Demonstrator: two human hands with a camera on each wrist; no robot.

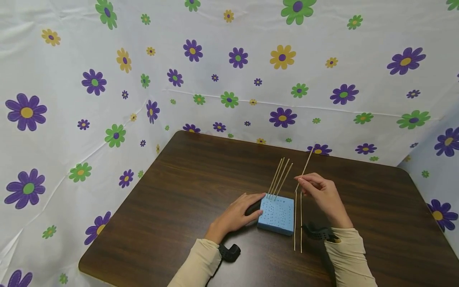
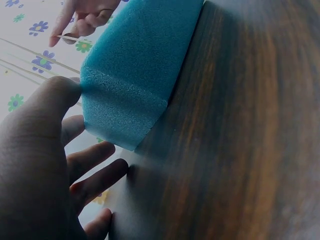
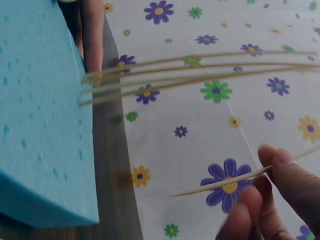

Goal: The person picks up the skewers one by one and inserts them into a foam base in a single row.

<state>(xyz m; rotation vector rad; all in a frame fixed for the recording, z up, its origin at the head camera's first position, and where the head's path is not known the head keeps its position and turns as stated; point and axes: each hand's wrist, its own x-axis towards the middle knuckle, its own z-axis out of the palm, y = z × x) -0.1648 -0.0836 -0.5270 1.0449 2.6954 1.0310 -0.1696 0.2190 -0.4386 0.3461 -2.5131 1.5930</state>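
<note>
Over a brown wood-grain table (image 1: 161, 187), the right hand (image 1: 322, 195) pinches a thin tan wooden stick (image 1: 307, 163); leftward, the loosely spread left hand (image 1: 234, 213) touches a square blue foam block (image 1: 276, 215).

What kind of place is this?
Probably a little indoor booth for filming handwork. White sheets printed with colorful flowers hang on three sides of a dark brown, wood-grain table with rounded corners, and a small black camera sits on the person's left wrist.
</note>
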